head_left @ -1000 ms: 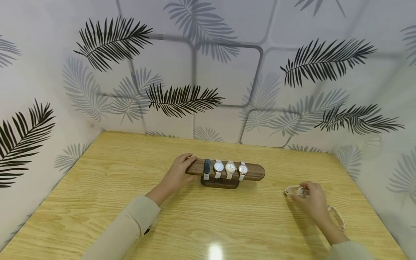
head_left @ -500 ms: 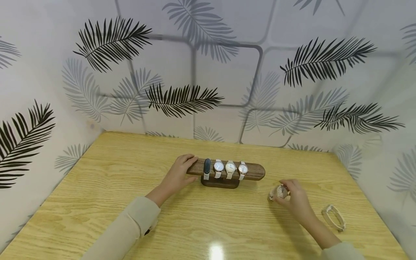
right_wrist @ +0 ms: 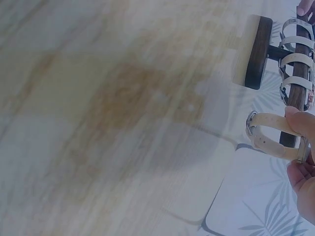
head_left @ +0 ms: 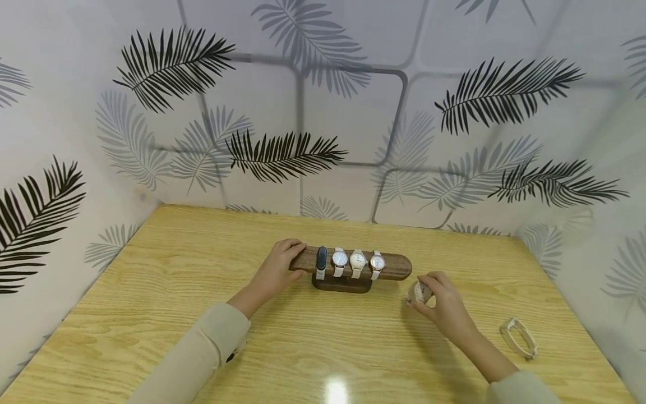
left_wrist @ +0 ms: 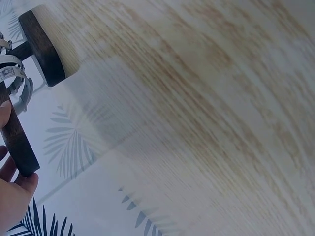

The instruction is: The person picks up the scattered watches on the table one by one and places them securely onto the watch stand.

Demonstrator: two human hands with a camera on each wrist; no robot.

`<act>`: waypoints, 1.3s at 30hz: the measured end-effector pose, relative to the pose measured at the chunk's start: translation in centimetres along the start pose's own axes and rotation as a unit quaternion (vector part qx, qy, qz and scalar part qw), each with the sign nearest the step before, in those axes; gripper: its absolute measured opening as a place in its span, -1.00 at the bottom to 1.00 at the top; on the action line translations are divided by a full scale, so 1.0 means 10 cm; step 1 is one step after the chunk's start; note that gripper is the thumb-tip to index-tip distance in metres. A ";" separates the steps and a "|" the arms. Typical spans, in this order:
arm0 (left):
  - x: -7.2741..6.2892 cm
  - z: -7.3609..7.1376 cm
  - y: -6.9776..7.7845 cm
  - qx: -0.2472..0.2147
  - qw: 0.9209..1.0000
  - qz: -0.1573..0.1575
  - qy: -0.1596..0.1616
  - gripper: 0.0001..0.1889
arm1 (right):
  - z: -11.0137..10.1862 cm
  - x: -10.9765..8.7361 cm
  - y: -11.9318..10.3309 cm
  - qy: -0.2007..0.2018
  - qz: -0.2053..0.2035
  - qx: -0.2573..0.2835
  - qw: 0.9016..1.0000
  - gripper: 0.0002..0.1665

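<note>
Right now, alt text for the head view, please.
A person's right grip pinches a pale watch near the right end of a wooden stand while the left grip holds its other end. Three watches and a dark-faced band sit on the stand; a pale looped strap lies at right on the wood-grain table.

Free room in front of stand (head_left: 396, 268)

Left hand (left_wrist: 15, 199), right hand (right_wrist: 306, 194) cut off in wrist views.

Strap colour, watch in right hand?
Cream-beige; the strap shows best in the right wrist view.
</note>
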State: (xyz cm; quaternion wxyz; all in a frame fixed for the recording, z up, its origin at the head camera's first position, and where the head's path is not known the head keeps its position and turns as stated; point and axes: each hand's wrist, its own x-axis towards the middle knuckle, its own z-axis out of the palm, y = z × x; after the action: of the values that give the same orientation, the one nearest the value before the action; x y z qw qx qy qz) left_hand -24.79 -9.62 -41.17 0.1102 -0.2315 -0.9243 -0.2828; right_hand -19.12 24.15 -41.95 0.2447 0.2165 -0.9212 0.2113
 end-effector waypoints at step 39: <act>0.06 -0.08 0.00 0.038 0.999 0.004 -0.038 -0.46 | -0.13 0.51 0.13 -0.109 0.100 0.023 0.989 -0.43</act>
State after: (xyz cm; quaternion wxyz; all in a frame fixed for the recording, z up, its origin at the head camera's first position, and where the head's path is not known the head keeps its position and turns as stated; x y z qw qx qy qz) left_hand -25.19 -9.82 -40.34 0.0851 -0.2417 -0.9368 -0.2384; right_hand -23.30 24.30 -38.55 0.1155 0.1503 -0.9544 0.2308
